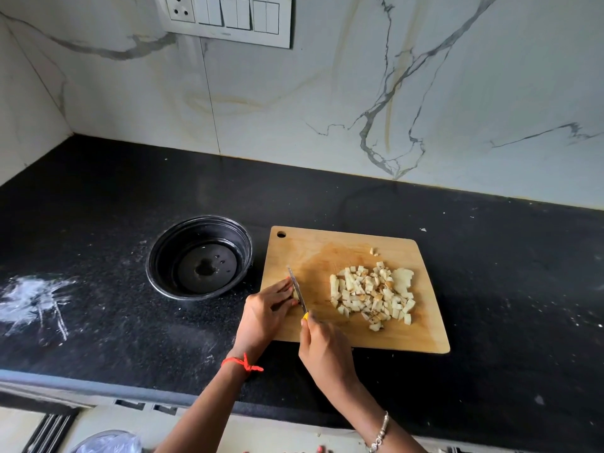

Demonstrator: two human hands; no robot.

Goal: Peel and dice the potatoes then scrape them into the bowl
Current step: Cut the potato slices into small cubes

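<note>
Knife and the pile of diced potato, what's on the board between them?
Nothing: only bare, stained board lies between knife and pile, in the head view.

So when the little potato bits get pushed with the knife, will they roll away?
Probably not far: the diced potato is blocky, so pieces should slide or tumble, not roll. They lie loose, so a few may scatter off the cutting board. The board looks damp, so some might stick.

Bare forearms. Left hand (266,308): orange-red thread (243,364) tied round the wrist, knotted, loose ends sticking out. Right hand (323,348): silver beaded bracelet (380,434) on the wrist. Nails maybe pinkish, too small to tell.
</note>
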